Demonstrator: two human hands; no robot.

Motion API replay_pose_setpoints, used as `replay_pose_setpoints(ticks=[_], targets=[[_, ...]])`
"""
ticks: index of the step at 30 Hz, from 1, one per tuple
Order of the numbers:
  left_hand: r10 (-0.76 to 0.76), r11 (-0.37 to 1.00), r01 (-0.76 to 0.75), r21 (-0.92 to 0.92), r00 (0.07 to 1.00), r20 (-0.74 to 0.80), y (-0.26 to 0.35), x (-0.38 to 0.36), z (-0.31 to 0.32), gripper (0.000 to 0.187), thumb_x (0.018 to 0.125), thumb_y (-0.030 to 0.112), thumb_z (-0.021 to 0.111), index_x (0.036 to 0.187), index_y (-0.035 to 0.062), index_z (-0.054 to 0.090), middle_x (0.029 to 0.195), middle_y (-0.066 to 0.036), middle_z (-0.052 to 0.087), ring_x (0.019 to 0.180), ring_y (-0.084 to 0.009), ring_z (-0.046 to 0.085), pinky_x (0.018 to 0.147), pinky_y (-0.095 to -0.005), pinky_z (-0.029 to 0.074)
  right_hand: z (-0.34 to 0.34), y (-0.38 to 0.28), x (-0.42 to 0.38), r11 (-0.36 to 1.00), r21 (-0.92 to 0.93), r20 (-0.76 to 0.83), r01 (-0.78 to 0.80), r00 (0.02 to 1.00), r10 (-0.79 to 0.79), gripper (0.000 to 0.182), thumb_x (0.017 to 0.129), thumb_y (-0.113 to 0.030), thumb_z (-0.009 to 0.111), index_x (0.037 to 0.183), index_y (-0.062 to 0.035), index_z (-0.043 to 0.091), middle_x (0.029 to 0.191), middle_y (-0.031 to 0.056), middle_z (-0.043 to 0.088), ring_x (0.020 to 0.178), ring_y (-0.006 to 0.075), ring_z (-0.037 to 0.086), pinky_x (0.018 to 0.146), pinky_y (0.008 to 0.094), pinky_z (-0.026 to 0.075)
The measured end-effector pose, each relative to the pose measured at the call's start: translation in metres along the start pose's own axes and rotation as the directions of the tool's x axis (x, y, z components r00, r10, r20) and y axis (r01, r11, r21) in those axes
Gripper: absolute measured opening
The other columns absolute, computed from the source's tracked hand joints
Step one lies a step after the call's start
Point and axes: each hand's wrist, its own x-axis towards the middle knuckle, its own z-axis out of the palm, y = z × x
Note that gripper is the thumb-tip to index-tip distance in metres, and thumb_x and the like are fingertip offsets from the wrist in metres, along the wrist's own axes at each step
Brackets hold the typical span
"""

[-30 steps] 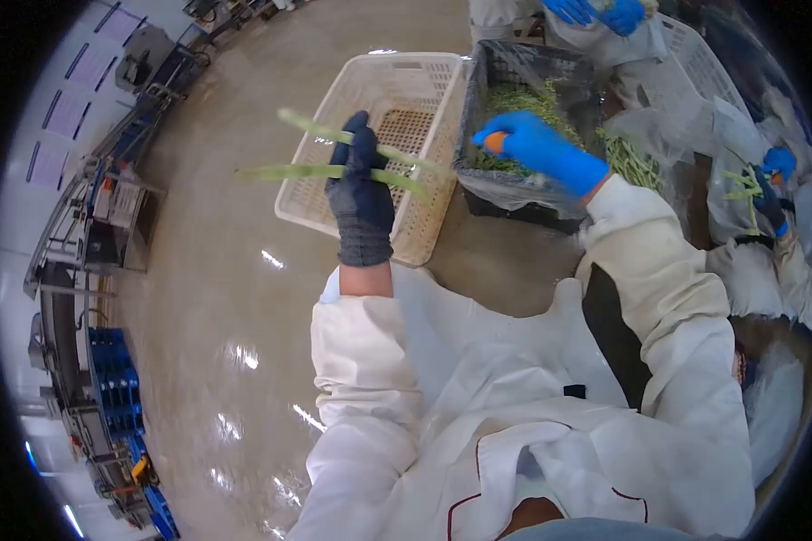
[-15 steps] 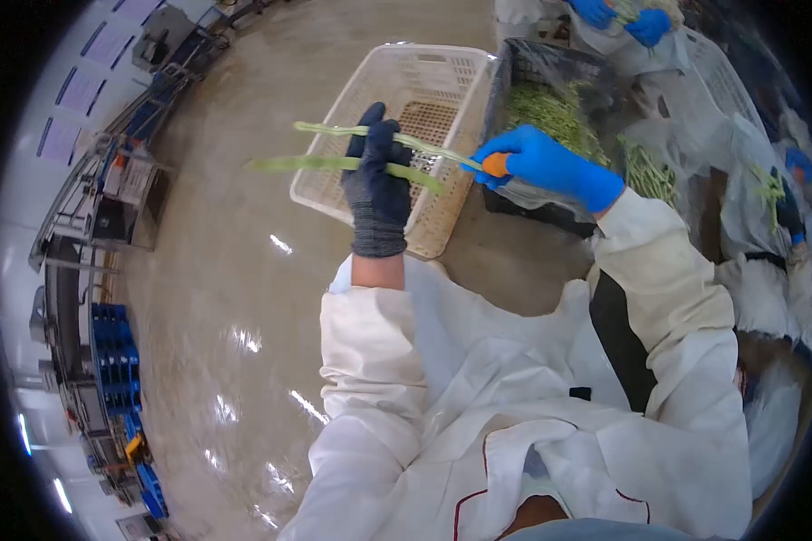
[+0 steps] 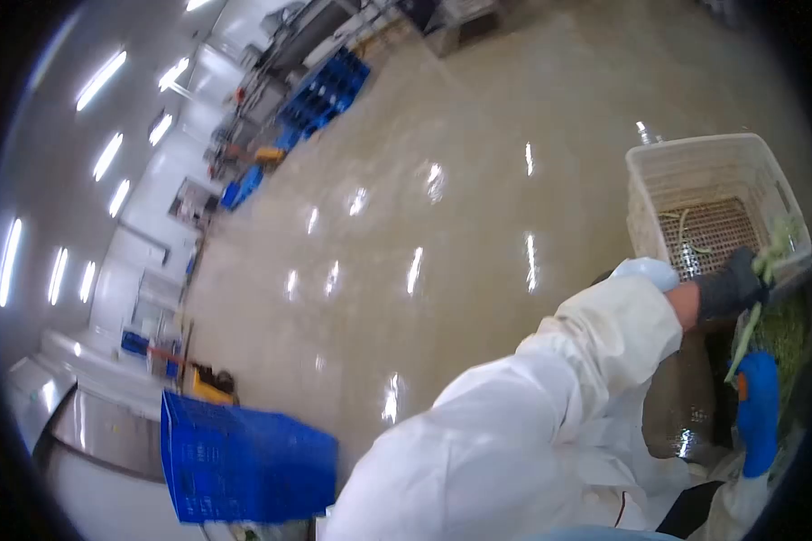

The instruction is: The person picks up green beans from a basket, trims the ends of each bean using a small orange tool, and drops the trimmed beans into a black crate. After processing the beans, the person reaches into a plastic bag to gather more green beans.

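Note:
My left hand [image 3: 733, 287], in a dark knitted glove, is closed around long green bean-like pods [image 3: 746, 344] at the near rim of a white plastic basket [image 3: 645, 194]. A few green pieces [image 3: 684, 225] lie on the basket's brown lattice bottom. Just below, my right hand [image 3: 760, 415], in a blue glove, is closed on a small tool with an orange handle [image 3: 742, 388]. The tool's working end cannot be made out. Its fingers are close to the lower end of a pod. Blur and the dark image edge hide part of both hands.
Chopped greens [image 3: 789, 347] lie beside the basket at the right edge. A large blue crate [image 3: 248, 460] stands at the lower left. Blue pallets [image 3: 325, 95] and equipment line the far wall. The wet floor [image 3: 460, 243] reflects the ceiling lights.
The view has swung left, so the basket and both hands now appear at the far right. The pods remain in my left hand and the orange-handled tool in my right.

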Motion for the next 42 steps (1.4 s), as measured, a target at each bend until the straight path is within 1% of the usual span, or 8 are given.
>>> replay_pose_setpoints(ticks=[11,17,26,28,31,37,40,42], targets=[[-0.183,0.763,-0.258,0.592,0.793,0.581,0.005,-0.012,-0.014,0.038,0.069,0.039,0.079,0.09,0.0085,0.07,0.078,-0.006,0.071,0.076,-0.0186,0.068,0.071,-0.0356,0.053,-0.104,0.12,-0.058,0.792,-0.088,-0.708,-0.605,0.597,0.377,0.031,0.094,-0.018,0.057,0.115,0.0041,0.061,0.107,0.017,0.066,0.093,0.0271,0.061,0.08,0.0352,0.049],[-0.172,0.901,0.003,0.434,0.921,0.349,-0.006,0.009,-0.015,0.038,0.066,0.032,0.083,0.09,0.0068,0.07,0.078,-0.01,0.07,0.067,-0.0198,0.068,0.061,-0.0348,0.055,-0.1,0.105,-0.054,0.685,-0.048,-0.462,-0.727,0.624,0.63,0.034,0.092,-0.019,0.061,0.116,0.0044,0.062,0.107,0.0166,0.066,0.092,0.0266,0.061,0.08,0.0354,0.049],[-0.155,0.886,-0.108,0.451,0.847,0.509,0.004,-0.015,0.025,0.048,0.065,0.049,0.079,0.084,0.005,0.074,0.084,-0.009,0.071,0.084,-0.0249,0.067,0.077,-0.0388,0.051,0.005,0.104,-0.017,0.931,0.249,-0.603,-0.269,0.709,0.366,0.038,0.092,-0.014,0.057,0.125,0.0051,0.051,0.1,0.0053,0.059,0.08,0.0142,0.053,0.072,0.0262,0.045],[-0.316,0.797,-0.105,0.594,0.766,0.559,0.013,-0.015,0.027,0.049,0.066,0.052,0.077,0.083,0.0067,0.074,0.084,-0.008,0.071,0.086,-0.0248,0.066,0.078,-0.0397,0.051,-0.005,0.104,-0.017,0.819,0.55,-0.523,-0.164,0.696,0.491,0.033,0.093,-0.012,0.055,0.12,0.0047,0.053,0.098,0.0059,0.059,0.078,0.0152,0.052,0.072,0.0274,0.045],[-0.434,0.724,-0.159,0.672,0.652,0.622,0.018,-0.019,0.022,0.05,0.065,0.06,0.075,0.079,0.0114,0.074,0.084,-0.007,0.071,0.085,-0.0245,0.066,0.079,-0.0406,0.051,-0.065,0.113,-0.022,-0.173,0.967,-0.038,0.188,0.776,0.63,0.023,0.094,-0.01,0.052,0.112,0.0033,0.056,0.093,0.0084,0.058,0.076,0.0186,0.052,0.074,0.0298,0.046],[-0.006,0.949,-0.035,0.314,0.992,0.127,-0.012,-0.001,-0.013,0.04,0.083,0.04,0.066,0.103,0.0048,0.061,0.082,-0.012,0.064,0.07,-0.0258,0.062,0.064,-0.0423,0.05,-0.073,0.152,-0.041,0.233,0.967,-0.229,0.102,0.747,0.624,0.031,0.096,-0.017,0.052,0.12,0.0009,0.053,0.109,0.0125,0.053,0.1,0.0182,0.05,0.092,0.0346,0.04],[-0.257,0.835,0.18,-0.52,0.963,-0.079,-0.005,0.024,-0.02,0.034,0.09,0.041,0.061,0.1,0.008,0.057,0.081,-0.011,0.057,0.061,-0.0244,0.057,0.054,-0.0401,0.048,-0.049,0.174,-0.061,0.376,0.923,-0.218,-0.081,0.694,0.686,0.041,0.097,-0.022,0.049,0.132,-0.0015,0.049,0.131,0.0107,0.05,0.118,0.0173,0.049,0.102,0.0321,0.037],[-0.293,0.876,0.262,-0.406,0.956,-0.017,0.014,0.009,-0.018,0.024,0.091,0.032,0.061,0.094,0.0089,0.056,0.076,-0.006,0.057,0.058,-0.0173,0.057,0.051,-0.0328,0.047,-0.042,0.141,-0.053,0.585,0.761,-0.286,-0.282,0.664,0.691,0.044,0.094,-0.023,0.054,0.132,-0.0022,0.053,0.132,0.0075,0.055,0.116,0.0141,0.052,0.099,0.0301,0.04]])
